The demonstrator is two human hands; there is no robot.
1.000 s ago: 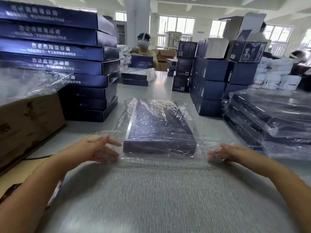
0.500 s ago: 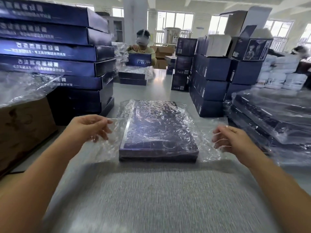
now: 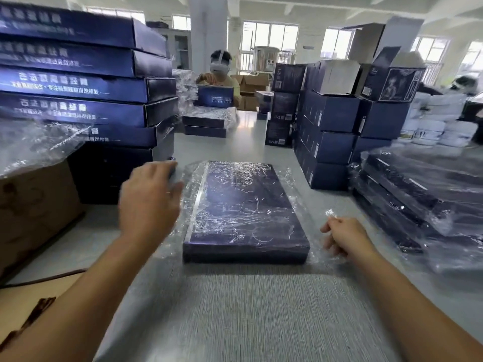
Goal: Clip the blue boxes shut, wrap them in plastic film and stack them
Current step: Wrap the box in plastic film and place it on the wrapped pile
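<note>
In the middle of the table point(image 3: 235, 317), the blue box point(image 3: 243, 212) is lying flat under loose plastic film point(image 3: 294, 186). The left hand point(image 3: 149, 202) is hovering open-fingered beside it. The right hand point(image 3: 345, 239) is pinching the film's edge. Tucking in and stacking are probably waiting.

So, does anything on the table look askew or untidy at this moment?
The plastic film on the middle blue box is wrinkled, with loose edges spread on the table on both sides. The right hand pinches one edge. The stack of blue boxes at left is unevenly aligned.
</note>
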